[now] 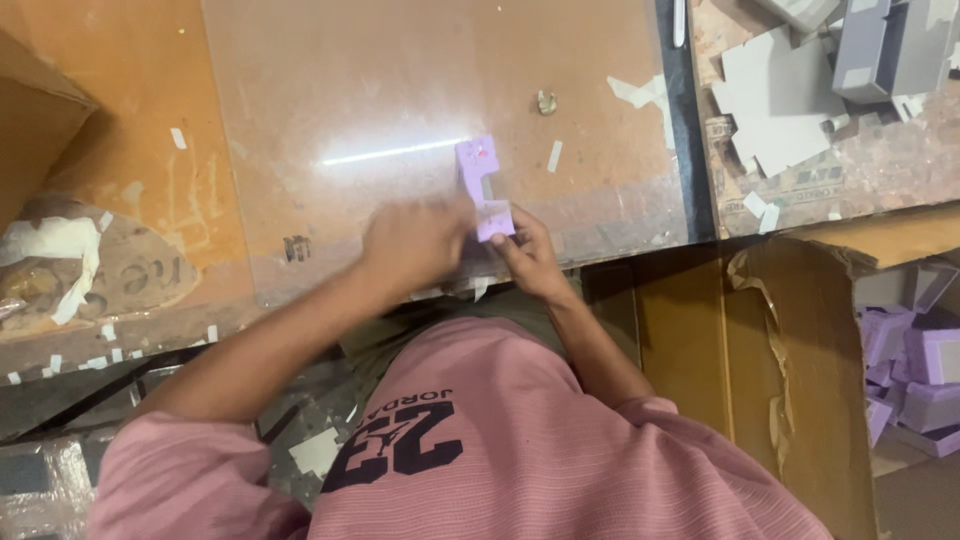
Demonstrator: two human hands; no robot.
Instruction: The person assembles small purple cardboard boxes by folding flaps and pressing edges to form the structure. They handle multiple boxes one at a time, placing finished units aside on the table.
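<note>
A small lilac cardboard piece [481, 187], partly folded into a box shape, is held over the near edge of a clear plastic sheet [420, 90] on the orange table. My left hand [412, 242] is blurred and grips its lower left side. My right hand [527, 252] pinches its lower folded end from the right. The two hands sit close together, just above my lap.
A cardboard carton [800, 330] at the right holds several folded lilac boxes [915, 365]. Grey card blanks [775, 95] and a grey box [890, 45] lie at the far right. Paper scraps dot the table, and a brown carton [30, 110] stands at the left.
</note>
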